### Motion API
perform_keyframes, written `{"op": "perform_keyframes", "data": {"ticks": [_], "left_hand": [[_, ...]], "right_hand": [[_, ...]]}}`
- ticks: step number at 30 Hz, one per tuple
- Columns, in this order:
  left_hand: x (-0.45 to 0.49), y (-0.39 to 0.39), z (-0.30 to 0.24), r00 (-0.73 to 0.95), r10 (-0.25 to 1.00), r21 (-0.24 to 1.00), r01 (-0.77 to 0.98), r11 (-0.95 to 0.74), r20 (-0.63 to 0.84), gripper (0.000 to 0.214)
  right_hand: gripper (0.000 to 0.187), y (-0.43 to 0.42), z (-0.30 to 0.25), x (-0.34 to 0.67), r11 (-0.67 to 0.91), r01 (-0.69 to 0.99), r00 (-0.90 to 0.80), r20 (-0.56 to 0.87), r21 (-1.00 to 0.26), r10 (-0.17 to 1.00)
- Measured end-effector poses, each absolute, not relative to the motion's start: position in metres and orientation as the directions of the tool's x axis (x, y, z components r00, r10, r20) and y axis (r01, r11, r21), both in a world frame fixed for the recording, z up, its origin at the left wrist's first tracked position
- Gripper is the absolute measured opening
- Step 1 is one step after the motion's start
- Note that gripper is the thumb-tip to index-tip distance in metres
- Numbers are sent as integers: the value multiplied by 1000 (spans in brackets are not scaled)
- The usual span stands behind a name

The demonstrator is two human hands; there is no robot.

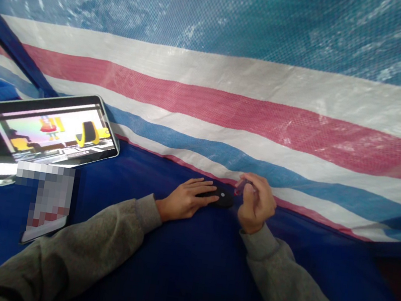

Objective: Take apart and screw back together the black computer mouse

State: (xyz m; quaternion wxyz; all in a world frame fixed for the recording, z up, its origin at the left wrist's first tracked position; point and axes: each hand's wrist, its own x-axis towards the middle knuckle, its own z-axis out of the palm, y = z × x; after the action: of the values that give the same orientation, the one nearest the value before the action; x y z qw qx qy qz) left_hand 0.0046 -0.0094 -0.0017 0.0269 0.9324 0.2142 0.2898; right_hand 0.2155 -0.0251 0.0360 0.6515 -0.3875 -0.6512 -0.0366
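Note:
My left hand (190, 199) lies with its fingers stretched out over a dark, flat, rounded object (226, 198). That object rests on the blue tabletop (168, 266) and has a small pale round spot on top; its left part is hidden under my fingers. Just to the right, my right hand (257, 204) is raised a little, with thumb and fingers closed in a pinch. Between them is a small purplish, see-through piece (242, 186), mostly covered, whose kind I cannot make out. Its lower end hangs close to the right end of the dark object.
A tablet (109, 144) playing a cartoon-like picture stands tilted at the left. In front of it lies a phone-like device (45, 234), partly blurred out, beside my left sleeve. A striped plastic sheet (229, 109) hangs along the table's far edge. A blue frame bar (15, 50) slants behind the tablet.

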Motion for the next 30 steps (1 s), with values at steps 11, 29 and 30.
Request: {"op": "perform_keyframes", "data": {"ticks": [11, 29, 30], "left_hand": [[4, -9, -3, 749, 404, 171, 372, -912, 526, 37], [4, -9, -1, 745, 407, 164, 381, -910, 529, 35], [4, -9, -2, 745, 407, 165, 381, -910, 529, 35]], "right_hand": [[22, -25, 30, 218, 671, 562, 159, 859, -483, 486], [19, -24, 38, 214, 628, 627, 174, 869, -461, 464], [20, -24, 38, 214, 625, 635, 169, 871, -454, 461]]}}
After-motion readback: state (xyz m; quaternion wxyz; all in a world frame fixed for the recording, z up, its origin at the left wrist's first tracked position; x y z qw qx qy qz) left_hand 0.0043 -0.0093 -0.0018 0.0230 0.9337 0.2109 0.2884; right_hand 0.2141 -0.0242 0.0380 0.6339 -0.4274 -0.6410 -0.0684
